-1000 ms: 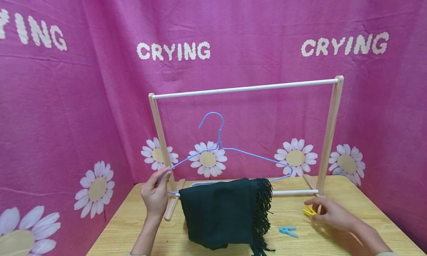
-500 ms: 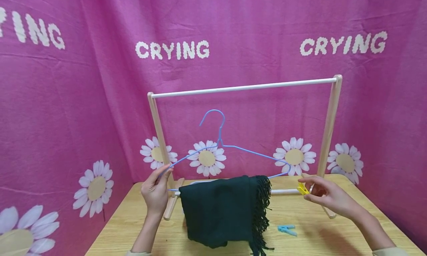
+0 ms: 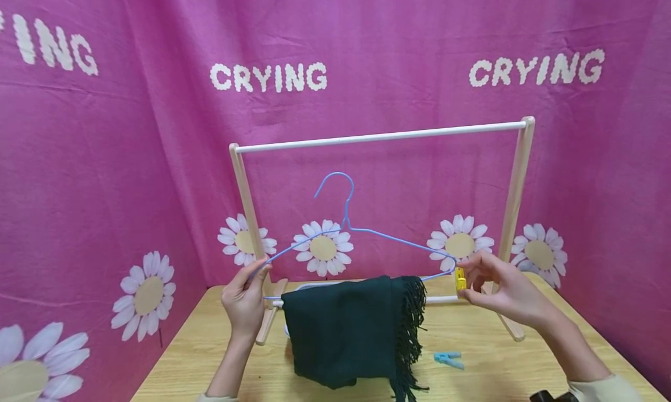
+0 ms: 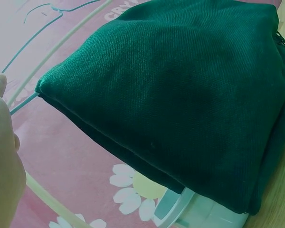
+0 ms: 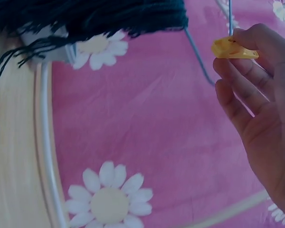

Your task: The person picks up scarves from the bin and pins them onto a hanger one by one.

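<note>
My left hand [image 3: 244, 303] pinches the left end of a blue wire hanger [image 3: 393, 239], holding it upright with its hook at the top. Over the hanger's lower bar hangs a folded dark green scarf [image 3: 341, 332], its black-looking fringe [image 3: 411, 326] on the right side. Between thumb and fingers, my right hand [image 3: 505, 288] pinches a yellow clothespin [image 3: 460, 279], right at the hanger's right end. In the right wrist view the yellow clothespin [image 5: 232, 48] overlaps the blue wire. A light blue clothespin [image 3: 448, 360] lies on the table below the right hand.
Behind the hanger stands a wooden rack with a white top rod [image 3: 382, 136] and a lower rod [image 3: 442, 300]. A pale plastic container [image 4: 199, 213] is partly hidden behind the scarf. A pink curtain [image 3: 398, 41] encloses the wooden table [image 3: 183, 355]. A dark object [image 3: 553, 396] shows at the bottom right.
My right hand has lifted the yellow clothespin off the table area and carried it up and left to the hanger's right end. The left hand stays on the hanger, which has risen slightly.
</note>
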`<state>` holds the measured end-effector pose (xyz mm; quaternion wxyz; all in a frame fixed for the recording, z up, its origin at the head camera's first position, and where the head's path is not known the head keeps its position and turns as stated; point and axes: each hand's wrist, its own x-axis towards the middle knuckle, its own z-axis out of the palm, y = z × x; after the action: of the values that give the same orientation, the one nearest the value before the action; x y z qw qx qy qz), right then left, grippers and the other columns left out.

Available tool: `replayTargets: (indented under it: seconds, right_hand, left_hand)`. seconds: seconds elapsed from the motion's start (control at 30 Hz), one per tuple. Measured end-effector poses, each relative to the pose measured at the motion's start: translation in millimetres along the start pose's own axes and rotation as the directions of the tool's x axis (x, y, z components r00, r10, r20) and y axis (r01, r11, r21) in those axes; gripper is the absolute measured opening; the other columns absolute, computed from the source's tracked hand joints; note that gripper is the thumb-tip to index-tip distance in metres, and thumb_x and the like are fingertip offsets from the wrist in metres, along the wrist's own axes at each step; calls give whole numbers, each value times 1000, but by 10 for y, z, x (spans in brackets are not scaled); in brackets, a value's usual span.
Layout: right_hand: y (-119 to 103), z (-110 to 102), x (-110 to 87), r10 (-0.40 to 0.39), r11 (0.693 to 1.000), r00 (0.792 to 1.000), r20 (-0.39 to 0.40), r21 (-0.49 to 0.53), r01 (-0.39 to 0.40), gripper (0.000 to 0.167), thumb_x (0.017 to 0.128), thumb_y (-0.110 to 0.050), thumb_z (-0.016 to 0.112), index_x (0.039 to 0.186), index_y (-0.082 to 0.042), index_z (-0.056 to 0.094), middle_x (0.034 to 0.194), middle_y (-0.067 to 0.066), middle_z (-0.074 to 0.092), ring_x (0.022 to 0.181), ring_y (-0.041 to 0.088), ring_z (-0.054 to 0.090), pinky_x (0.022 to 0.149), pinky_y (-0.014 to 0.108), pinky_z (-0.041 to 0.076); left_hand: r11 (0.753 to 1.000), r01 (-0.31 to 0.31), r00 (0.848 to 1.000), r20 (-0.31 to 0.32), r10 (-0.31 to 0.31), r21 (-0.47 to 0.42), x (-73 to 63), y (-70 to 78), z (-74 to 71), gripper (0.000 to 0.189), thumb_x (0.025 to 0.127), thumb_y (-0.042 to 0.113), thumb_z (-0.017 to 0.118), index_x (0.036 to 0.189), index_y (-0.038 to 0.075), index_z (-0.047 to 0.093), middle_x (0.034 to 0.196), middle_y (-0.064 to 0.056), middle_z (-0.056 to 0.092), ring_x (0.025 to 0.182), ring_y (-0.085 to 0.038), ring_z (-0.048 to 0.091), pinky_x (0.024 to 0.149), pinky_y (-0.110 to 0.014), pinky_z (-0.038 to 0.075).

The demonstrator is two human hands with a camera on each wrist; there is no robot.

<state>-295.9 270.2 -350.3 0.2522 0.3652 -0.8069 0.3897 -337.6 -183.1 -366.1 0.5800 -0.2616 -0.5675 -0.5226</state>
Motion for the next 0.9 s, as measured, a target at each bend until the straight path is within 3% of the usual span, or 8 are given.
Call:
replayTargets:
  seconds: [0.17, 0.43, 0.7, 0.9]
  right_hand:
    - [-111, 64, 153, -8, 1000, 1000, -27, -18, 7, 47, 74, 7, 81, 114, -8, 61, 92, -2, 68, 71, 4, 66, 62, 19, 54]
    - [-186, 223, 341, -135, 990, 989, -59, 42, 138, 47, 69, 12, 83, 107, -4, 62, 99, 11, 66, 76, 3, 70, 66, 18, 56]
    - [-229, 348, 493, -104, 994, 995, 1, 25, 104, 36, 77, 2, 82, 105, -10, 62, 102, 9, 72, 84, 13, 73, 68, 21, 58]
    - [-220, 448, 523, -102, 995, 993, -66, -8, 101, 37, 75, 4, 82, 105, -7, 64, 98, 8, 75, 80, 13, 74, 70, 21, 58]
  left_hand:
    - [1000, 0, 1000, -5, 0, -12, -2, 1, 1, 27, 71, -23, 74, 94, -10, 75, 87, 1, 77, 53, -5, 39, 46, -18, 27]
    - [1000, 14, 1000, 0, -14, -9, -13, 19, 15, 22, 74, -15, 76, 95, -9, 75, 88, 4, 76, 57, -6, 45, 48, -16, 31]
    - [1000, 17, 1000, -17, -17, 5, -24, 17, -3, 23, 74, -14, 77, 96, -8, 75, 87, 0, 76, 56, -7, 43, 47, -17, 30]
    - [999, 6, 1000, -8, -6, -33, -21, 5, 24, 21, 74, -15, 76, 95, -11, 74, 88, 0, 77, 53, -7, 38, 46, -18, 28]
